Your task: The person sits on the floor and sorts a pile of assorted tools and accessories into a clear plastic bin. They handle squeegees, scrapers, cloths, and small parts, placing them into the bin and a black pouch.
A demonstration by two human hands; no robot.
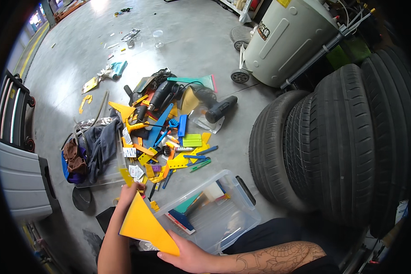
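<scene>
The left hand (130,192) is mostly hidden behind the large yellow wedge-shaped squeegee (146,224); its fingers close around the upper tip, and a narrow yellow strip (124,176) stands up just above them, though whether the hand grips it too cannot be told. The right hand (189,256) pinches the wedge's lower corner, thumb on top, with its tattooed forearm running off toward the lower right. The wedge is held above the floor (192,45), near the lower edge of the picture, just beside a clear plastic bin (223,214). Inside the bin lie a teal blade, a blue-and-red flat tool and a pale block, partly blurred by the wall. Beyond, a heap of plastic scrapers (169,146) overlaps, single pieces hard to separate.
</scene>
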